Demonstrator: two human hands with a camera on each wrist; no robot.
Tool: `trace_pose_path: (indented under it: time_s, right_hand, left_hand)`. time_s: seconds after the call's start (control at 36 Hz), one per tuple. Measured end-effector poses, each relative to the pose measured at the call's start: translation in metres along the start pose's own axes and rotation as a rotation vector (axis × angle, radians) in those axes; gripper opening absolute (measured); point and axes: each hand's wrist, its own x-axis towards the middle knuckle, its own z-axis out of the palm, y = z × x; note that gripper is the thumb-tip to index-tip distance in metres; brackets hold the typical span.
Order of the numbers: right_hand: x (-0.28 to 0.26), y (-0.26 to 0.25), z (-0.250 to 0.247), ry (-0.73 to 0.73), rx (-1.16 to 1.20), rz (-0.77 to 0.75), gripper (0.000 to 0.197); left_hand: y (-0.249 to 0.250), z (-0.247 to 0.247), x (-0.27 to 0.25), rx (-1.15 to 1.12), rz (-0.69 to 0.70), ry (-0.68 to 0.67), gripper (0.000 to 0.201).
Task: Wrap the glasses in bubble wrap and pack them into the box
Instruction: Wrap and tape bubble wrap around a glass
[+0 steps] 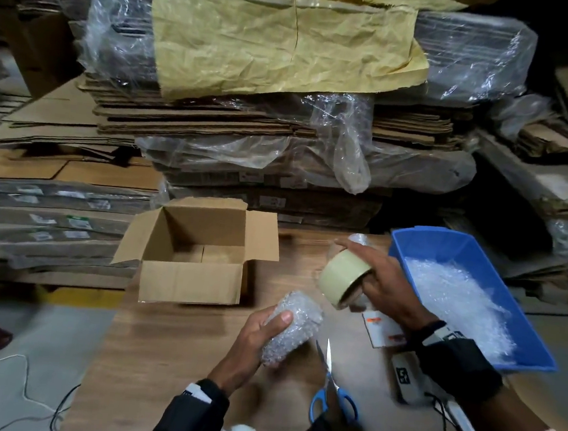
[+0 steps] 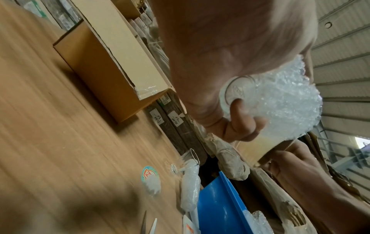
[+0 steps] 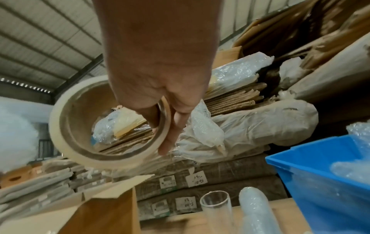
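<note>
Gripping the bubble-wrapped glass [image 1: 291, 333], the left hand [image 1: 258, 337] steadies it near the empty box [image 1: 191, 282]; the right hand [image 1: 384, 286] grasps the tape roll [image 1: 342, 277]. Sealing and packing remain; a bare glass [image 3: 217, 209] beyond the box awaits wrapping.

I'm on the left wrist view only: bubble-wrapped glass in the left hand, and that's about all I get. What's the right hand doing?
Observer: The right hand holds a roll of tape, fingers through its core.
Operator: Anything in the box yet?
Observer: No, the box is open and empty inside.
Operator: Any unwrapped glasses left?
Observer: One bare glass stands beside the blue bin.
</note>
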Motion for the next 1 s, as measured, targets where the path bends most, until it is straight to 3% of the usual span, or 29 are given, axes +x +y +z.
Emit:
trace_pose_path:
  time_s: [0.11, 0.22, 0.31, 0.39, 0.53, 0.69, 0.78, 0.92, 1.0]
  right_hand:
    - [-0.002, 0.007, 0.008, -0.033, -0.067, 0.016, 0.08]
    - [-0.007, 0.017, 0.013, -0.267, -0.147, 0.111, 0.091]
    - [-0.016, 0.009, 0.017, -0.427, -0.058, 0.108, 0.094]
    - [-0.016, -0.009, 0.03, -0.521, 0.011, 0.057, 0.088]
    - [-0.017, -0.033, 0.042, -0.507, 0.004, 0.041, 0.072]
    - [-0.018, -0.04, 0.054, -0.449, -0.053, 0.013, 0.061]
    - [-0.017, -0.044, 0.062, -0.441, -0.123, 0.007, 0.056]
    - [-0.017, -0.04, 0.069, -0.511, -0.128, 0.03, 0.069]
    - [-0.02, -0.046, 0.065, -0.465, -0.035, 0.081, 0.062]
  left_hand:
    - [-0.001, 0.001, 0.007, -0.046, -0.002, 0.031, 0.064]
    - [0.011, -0.005, 0.02, -0.187, 0.009, 0.093, 0.067]
    - [0.021, -0.006, 0.032, -0.14, 0.061, 0.142, 0.068]
    - [0.031, 0.004, 0.038, -0.041, 0.097, 0.201, 0.055]
    - [0.037, 0.016, 0.039, 0.1, 0.139, 0.202, 0.035]
    - [0.03, 0.019, 0.036, 0.09, 0.149, 0.267, 0.04]
    - [0.022, 0.017, 0.037, 0.095, 0.11, 0.316, 0.059]
    - [0.021, 0.02, 0.032, 0.076, 0.131, 0.232, 0.049]
    - [0.023, 0.019, 0.028, 0.073, 0.168, 0.237, 0.053]
